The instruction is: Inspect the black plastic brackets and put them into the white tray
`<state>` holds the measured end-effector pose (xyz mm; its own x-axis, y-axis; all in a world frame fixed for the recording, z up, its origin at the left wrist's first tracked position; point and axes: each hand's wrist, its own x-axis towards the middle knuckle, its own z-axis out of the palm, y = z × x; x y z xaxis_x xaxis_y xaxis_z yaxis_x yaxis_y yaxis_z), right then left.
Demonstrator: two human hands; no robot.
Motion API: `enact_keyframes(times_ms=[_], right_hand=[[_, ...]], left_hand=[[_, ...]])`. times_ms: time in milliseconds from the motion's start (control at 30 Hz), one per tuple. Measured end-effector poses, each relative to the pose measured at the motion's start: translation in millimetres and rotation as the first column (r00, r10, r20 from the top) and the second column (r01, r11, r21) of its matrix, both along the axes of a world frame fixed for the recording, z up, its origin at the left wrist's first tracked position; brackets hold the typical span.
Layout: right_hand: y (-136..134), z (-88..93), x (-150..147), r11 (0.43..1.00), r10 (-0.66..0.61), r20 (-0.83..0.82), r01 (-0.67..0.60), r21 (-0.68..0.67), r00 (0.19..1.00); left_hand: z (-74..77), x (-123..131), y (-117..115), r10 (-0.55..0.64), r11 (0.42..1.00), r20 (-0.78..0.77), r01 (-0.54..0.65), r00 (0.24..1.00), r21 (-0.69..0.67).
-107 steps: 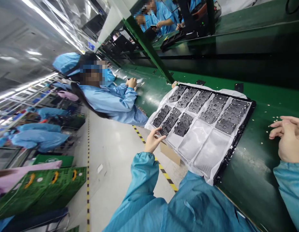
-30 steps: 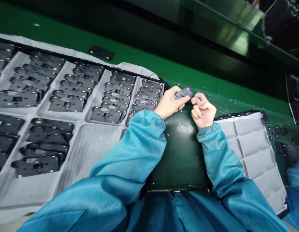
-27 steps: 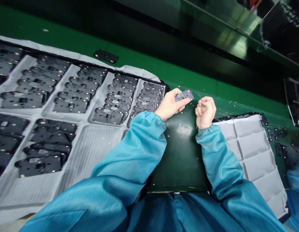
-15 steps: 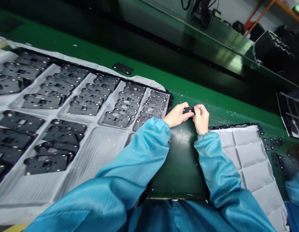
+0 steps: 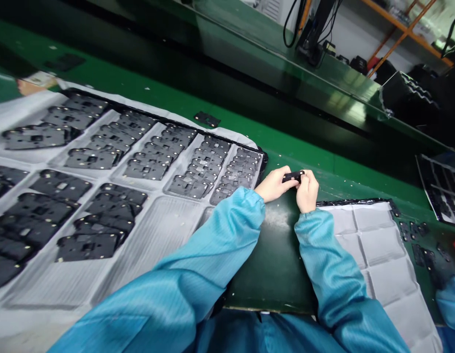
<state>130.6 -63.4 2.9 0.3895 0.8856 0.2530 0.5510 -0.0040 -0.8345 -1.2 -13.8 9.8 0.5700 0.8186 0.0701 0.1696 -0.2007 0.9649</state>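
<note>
A small black part (image 5: 293, 177) is held between my two hands above the green bench. My left hand (image 5: 274, 184) grips its left end, fingers closed round it. The right end is pinched by my right hand (image 5: 307, 191), which hides some of it. To the left lies a large tray (image 5: 159, 215) lined with pale sheet, its compartments holding many overlapping flat black plates (image 5: 91, 158). On my right, a second pale-lined tray (image 5: 381, 245) shows bare compartments.
One loose black plate (image 5: 207, 119) lies behind the left tray. Several small black pieces (image 5: 413, 230) sit right of the second tray, near a blue sleeve (image 5: 449, 301) of another person. A further tray (image 5: 442, 189) stands at the far right.
The camera view has shifted, so the left tray appears further right and lower. Both hands still hold the black part, which now shows a narrower side.
</note>
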Motion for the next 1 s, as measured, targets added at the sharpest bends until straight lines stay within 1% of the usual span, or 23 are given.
enact_keyframes(times_ms=[67, 233, 500, 633, 867, 1000], right_hand=[[-0.1, 0.6, -0.3, 1.000, 0.000, -0.002, 0.000, 0.003, 1.000], [0.8, 2.5, -0.1, 1.000, 0.014, 0.065, -0.016, 0.025, 0.998], [0.3, -0.2, 2.1, 0.999, 0.046, 0.037, -0.046, 0.007, 0.998], [0.2, -0.2, 3.0, 0.999, 0.033, 0.104, -0.035, 0.019, 0.994], [1.4, -5.0, 6.2, 1.000, -0.020, 0.289, 0.021, 0.000, 0.957], [0.6, -4.9, 6.2, 1.000, -0.022, 0.306, 0.018, 0.017, 0.952]], left_hand=[[-1.6, 0.6, 0.8, 0.010, 1.000, -0.012, -0.010, 1.000, 0.029], [-4.4, 1.5, 1.1, 0.019, 0.998, -0.039, -0.017, 0.999, 0.066], [-0.9, 1.3, 0.7, 0.024, 0.998, -0.025, -0.023, 0.999, 0.051], [-1.9, 1.9, 0.2, 0.038, 0.995, -0.057, -0.033, 0.998, 0.090], [-4.1, 3.4, -3.4, 0.046, 0.992, -0.131, -0.031, 0.990, 0.119], [-5.7, 3.9, -4.7, 0.070, 0.989, -0.129, -0.052, 0.989, 0.137]])
